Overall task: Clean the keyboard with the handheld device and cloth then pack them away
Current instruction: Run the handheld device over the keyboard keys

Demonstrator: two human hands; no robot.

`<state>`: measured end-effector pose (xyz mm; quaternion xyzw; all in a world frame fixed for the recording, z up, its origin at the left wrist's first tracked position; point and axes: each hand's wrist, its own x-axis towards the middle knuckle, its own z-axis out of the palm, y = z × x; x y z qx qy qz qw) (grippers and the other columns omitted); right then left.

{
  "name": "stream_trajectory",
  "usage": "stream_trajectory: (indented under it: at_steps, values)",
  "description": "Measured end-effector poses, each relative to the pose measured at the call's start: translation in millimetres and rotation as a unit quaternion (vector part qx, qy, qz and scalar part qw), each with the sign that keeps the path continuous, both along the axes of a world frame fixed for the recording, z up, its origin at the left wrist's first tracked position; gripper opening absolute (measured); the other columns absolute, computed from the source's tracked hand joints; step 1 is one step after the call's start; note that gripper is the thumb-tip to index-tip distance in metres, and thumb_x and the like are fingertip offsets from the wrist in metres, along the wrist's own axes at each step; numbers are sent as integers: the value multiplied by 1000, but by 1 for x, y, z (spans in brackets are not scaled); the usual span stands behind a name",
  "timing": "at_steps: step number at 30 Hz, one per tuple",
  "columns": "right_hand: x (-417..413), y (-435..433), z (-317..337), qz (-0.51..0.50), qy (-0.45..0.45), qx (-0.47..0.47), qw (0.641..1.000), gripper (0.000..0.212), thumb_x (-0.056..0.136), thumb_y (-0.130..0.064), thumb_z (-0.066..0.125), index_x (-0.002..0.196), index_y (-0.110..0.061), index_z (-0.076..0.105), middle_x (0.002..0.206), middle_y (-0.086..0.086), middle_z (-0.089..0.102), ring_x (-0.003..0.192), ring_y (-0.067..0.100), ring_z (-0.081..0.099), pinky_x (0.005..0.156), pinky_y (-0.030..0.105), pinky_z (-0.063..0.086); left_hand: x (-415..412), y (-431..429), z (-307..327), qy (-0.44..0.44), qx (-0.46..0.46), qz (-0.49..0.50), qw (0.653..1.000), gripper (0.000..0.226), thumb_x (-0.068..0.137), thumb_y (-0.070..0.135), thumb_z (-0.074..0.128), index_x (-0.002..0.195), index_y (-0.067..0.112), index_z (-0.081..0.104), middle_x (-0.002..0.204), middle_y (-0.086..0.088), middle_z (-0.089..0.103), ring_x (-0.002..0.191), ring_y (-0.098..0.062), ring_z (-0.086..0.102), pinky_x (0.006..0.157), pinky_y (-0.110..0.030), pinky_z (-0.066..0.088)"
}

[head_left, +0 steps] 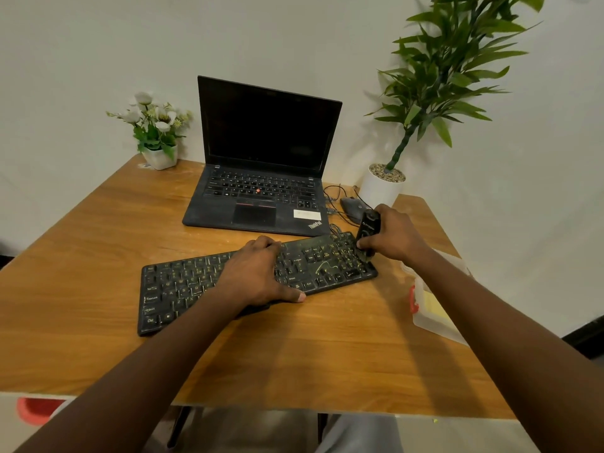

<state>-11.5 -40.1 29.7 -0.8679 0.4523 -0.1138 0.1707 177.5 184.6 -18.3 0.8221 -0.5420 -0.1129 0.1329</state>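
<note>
A dusty black keyboard (183, 289) lies slanted across the middle of the wooden table (98, 243). My left hand (258, 273) rests flat on its middle, thumb hooked over the near edge, fingers apart. My right hand (392, 237) is closed around a black handheld device (369, 227), held upright with its lower end on the keys at the keyboard's right end. A clear plastic container (434, 308) with something yellow inside sits at the table's right edge, partly behind my right forearm. I cannot make out a cloth for certain.
An open black laptop (261, 178) stands behind the keyboard. A black mouse (351, 206) with cables lies to its right. A small white flower pot (160, 155) sits at the back left corner. A tall potted plant (382, 188) stands at the back right.
</note>
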Motion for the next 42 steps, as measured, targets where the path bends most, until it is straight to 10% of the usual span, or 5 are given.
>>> stream_trajectory:
  at_steps: [7, 22, 34, 42]
  values:
    - [19, 2, -9, -33, -85, -28, 995, 66, 78, -25, 90, 130, -8, 53, 115, 14, 68, 99, 26, 63, 72, 31, 43, 0, 0, 1, 4, 1, -1, 1000, 132, 55, 92, 71, 159, 20, 34, 158, 3, 38, 142, -21, 39, 114, -45, 43]
    - [-30, 9, 11, -17, 51, 29, 998, 73, 71, -26, 96, 132, -11, 57, 125, 12, 68, 111, 29, 66, 91, 47, 61, -1, -2, 0, -4, 6, 1, 1000, 133, 55, 93, 71, 160, 21, 32, 159, 2, 36, 144, -22, 37, 114, -46, 42]
    - [-5, 6, -5, -49, -49, -36, 997, 64, 75, -27, 91, 125, -8, 56, 114, 13, 69, 93, 21, 58, 70, 33, 46, -3, 1, 4, 0, 4, 0, 1000, 131, 56, 92, 71, 159, 20, 34, 159, 1, 37, 143, -22, 39, 112, -46, 43]
    - [-32, 14, 1, -40, 1, 21, 999, 77, 73, -27, 95, 136, -13, 54, 127, 12, 67, 114, 28, 66, 84, 37, 59, -2, 0, 2, -2, 5, -1, 1000, 132, 56, 92, 70, 160, 20, 33, 159, 1, 37, 144, -22, 38, 112, -46, 43]
